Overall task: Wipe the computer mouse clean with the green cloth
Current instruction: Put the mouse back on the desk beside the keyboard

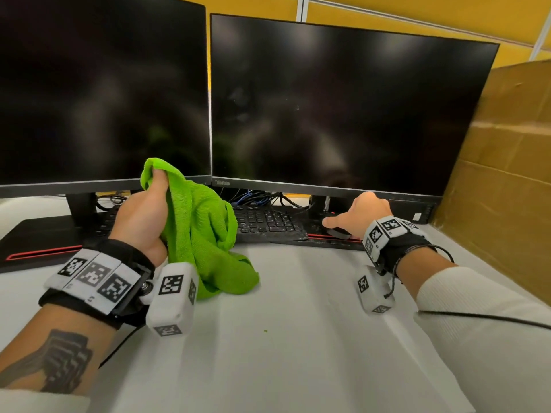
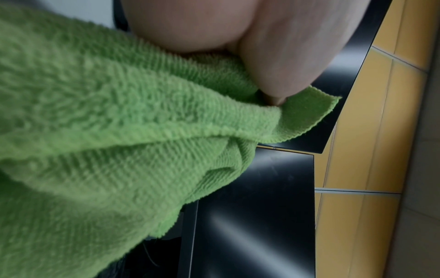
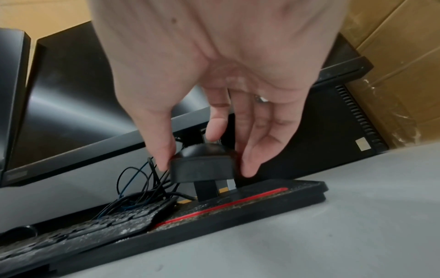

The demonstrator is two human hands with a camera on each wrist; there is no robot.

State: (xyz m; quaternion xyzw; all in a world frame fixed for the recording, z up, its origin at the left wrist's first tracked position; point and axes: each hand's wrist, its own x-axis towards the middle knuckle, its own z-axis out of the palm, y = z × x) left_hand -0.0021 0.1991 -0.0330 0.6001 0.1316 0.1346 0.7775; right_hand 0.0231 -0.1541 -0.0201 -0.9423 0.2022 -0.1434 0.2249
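The green cloth (image 1: 205, 234) hangs bunched from my left hand (image 1: 143, 216), raised in front of the left monitor; its lower end trails onto the table. In the left wrist view my thumb (image 2: 273, 56) presses the cloth (image 2: 119, 131) against my fingers. The black computer mouse (image 1: 338, 232) is under my right hand (image 1: 362, 211), by the right monitor's base. The right wrist view shows the mouse (image 3: 202, 165) pinched between thumb and fingers (image 3: 250, 161), held a little above the base.
Two dark monitors (image 1: 343, 108) stand side by side at the back. A dusty black keyboard (image 1: 268, 222) and tangled cables (image 3: 138, 188) lie under them. The monitor base with a red stripe (image 3: 238, 205) sits below the mouse. A cardboard box (image 1: 507, 162) walls the right side. The table (image 1: 298, 338) is white.
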